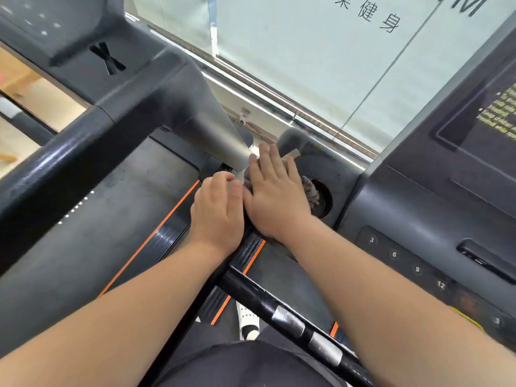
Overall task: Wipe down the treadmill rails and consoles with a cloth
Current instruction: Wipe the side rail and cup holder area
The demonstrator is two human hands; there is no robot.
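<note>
Down at the front of the treadmill, both bare arms were stretched out, hands side by side. The right hand lay flat with fingers spread, palm pressing the cloth against the dark console tray; only a grey, fuzzy edge of that cloth peeked out from under the palm, right at the rim of the round cup holder. A small tan scrap showed past the fingertips too, though I could not tell what it was. The left hand sat just beside it, thumb touching the right hand, fingers curled loosely toward the foot of the silver upright post; whether it was gripping anything, I could not tell. Below the wrists ran a black handrail with two metal sensor plates, crossing under the right forearm. Off to the right, the console showed number buttons 3, 6, 9, 12. Orange stripes edged the belt deck on the left. A white shoe stood on the floor beneath.
</note>
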